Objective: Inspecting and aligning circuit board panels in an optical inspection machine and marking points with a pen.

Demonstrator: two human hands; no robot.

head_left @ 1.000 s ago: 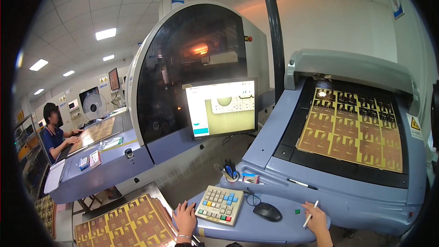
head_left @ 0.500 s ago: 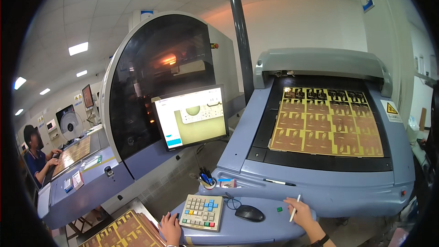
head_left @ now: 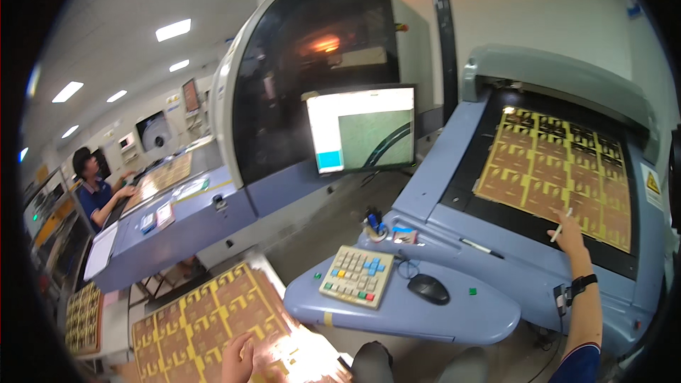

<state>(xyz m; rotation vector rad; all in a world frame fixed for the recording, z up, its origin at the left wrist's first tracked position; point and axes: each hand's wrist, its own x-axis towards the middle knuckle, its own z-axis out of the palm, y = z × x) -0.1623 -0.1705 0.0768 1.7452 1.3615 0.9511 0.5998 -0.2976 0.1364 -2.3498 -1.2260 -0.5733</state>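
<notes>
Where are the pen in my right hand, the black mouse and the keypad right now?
White pen (head_left: 558, 230): head view, middle of its barrel.
Black mouse (head_left: 429, 289): head view, top of its shell.
Keypad (head_left: 356, 276): head view, middle of its key face.

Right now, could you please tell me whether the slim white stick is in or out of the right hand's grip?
In: the right hand holds the slim white stick aslant, its upper end showing above the hand.

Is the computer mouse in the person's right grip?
No, the person's right grip holds a slim white pen, while the black mouse lies on the blue-grey shelf.
</notes>
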